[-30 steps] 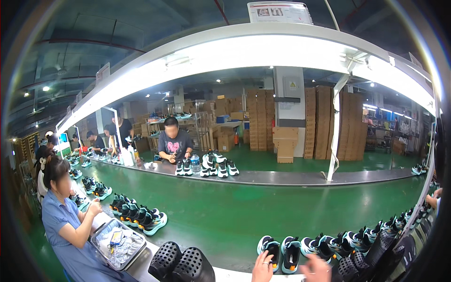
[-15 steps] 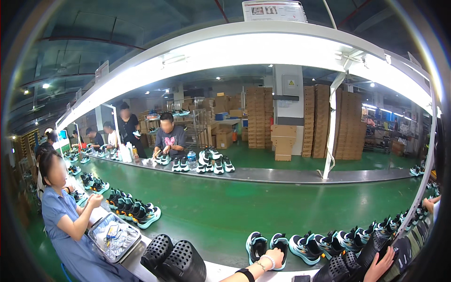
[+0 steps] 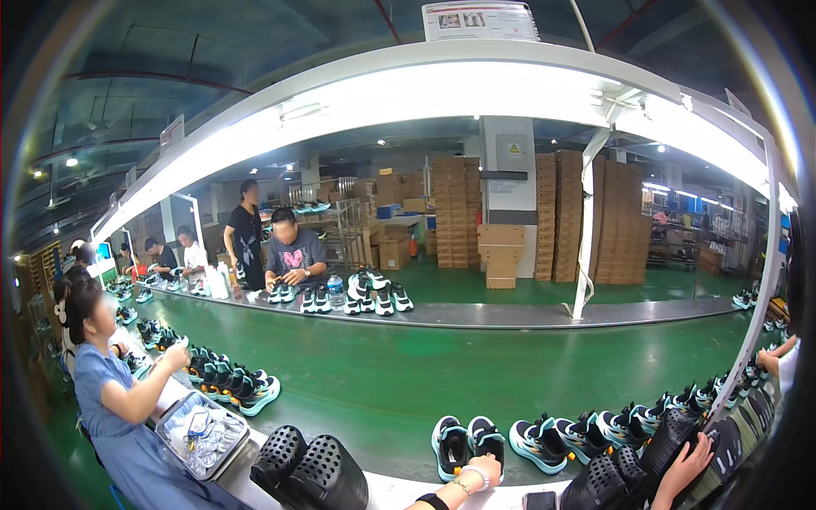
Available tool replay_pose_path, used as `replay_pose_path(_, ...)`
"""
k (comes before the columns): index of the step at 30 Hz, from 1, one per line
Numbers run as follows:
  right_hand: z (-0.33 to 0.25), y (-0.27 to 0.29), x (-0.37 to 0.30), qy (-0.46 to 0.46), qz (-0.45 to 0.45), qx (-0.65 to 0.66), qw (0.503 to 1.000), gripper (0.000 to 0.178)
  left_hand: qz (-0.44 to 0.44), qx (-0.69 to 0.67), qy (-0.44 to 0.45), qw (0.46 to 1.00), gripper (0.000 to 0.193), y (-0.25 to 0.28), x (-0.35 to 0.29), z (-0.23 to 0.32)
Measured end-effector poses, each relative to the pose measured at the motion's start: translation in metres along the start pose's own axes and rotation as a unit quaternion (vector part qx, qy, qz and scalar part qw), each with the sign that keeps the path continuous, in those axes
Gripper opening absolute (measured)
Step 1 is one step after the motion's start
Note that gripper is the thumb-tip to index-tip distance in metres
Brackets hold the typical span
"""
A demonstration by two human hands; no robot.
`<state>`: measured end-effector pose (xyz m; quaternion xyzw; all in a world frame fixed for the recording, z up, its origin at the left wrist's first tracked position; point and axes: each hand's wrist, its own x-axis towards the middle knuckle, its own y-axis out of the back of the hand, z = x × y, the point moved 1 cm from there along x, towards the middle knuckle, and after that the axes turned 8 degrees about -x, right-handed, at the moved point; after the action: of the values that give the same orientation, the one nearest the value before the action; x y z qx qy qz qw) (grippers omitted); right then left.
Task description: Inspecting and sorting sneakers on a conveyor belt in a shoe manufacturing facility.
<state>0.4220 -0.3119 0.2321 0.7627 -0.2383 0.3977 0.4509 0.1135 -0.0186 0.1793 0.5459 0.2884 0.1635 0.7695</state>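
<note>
Here, shoe pair (image 3: pixel 451 449) on green surface (image 3: pixel 374 365); cartons (image 3: pixel 455 223) behind.

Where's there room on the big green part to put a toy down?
The widest bare patch is the middle of the green surface, between the left shoe row and right shoe row, back to the metal ledge. It's crowded at the near right: the left hand at the shoe pair, the right hand by black clogs.
</note>
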Motion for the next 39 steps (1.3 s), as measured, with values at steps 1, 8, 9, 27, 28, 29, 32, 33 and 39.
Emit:
replay_pose_path(1,-0.004,0.007,0.003,0.018,0.048,0.023,0.998,0.030,0.000,0.000,-0.001,1.000,0.035,-0.003,0.000,-0.004)
replay_pose_path(8,-0.081,0.132,0.003,0.011,-0.073,0.484,0.872,0.039,0.015,-0.054,0.033,0.998,0.048,-0.004,-0.006,-0.010)
replay_pose_path(9,-0.101,0.160,-0.005,0.024,-0.176,0.542,0.821,0.037,0.155,0.015,-0.030,0.987,0.051,-0.006,-0.021,-0.005)
replay_pose_path(27,-0.211,0.143,-0.136,0.158,-0.560,0.452,0.677,0.064,0.113,-0.932,-0.054,0.340,0.017,-0.014,-0.105,0.016)
replay_pose_path(28,-0.216,0.146,-0.127,0.184,-0.597,0.396,0.673,0.061,0.122,-0.930,-0.047,0.345,0.017,-0.013,-0.103,0.010)
replay_pose_path(29,-0.221,0.144,-0.128,0.187,-0.595,0.395,0.674,0.061,0.123,-0.930,-0.051,0.343,0.017,-0.012,-0.101,0.004)
replay_pose_path(32,-0.237,0.133,-0.130,0.228,-0.601,0.364,0.674,0.058,0.130,-0.932,-0.042,0.337,0.020,-0.011,-0.095,-0.017)
replay_pose_path(33,-0.242,0.131,-0.133,0.240,-0.583,0.359,0.688,0.057,0.143,-0.930,-0.046,0.335,0.020,-0.019,-0.094,-0.025)
replay_pose_path(39,-0.288,0.081,-0.107,0.313,-0.512,0.300,0.742,0.049,0.536,-0.030,0.018,0.844,0.033,-0.016,-0.089,-0.030)
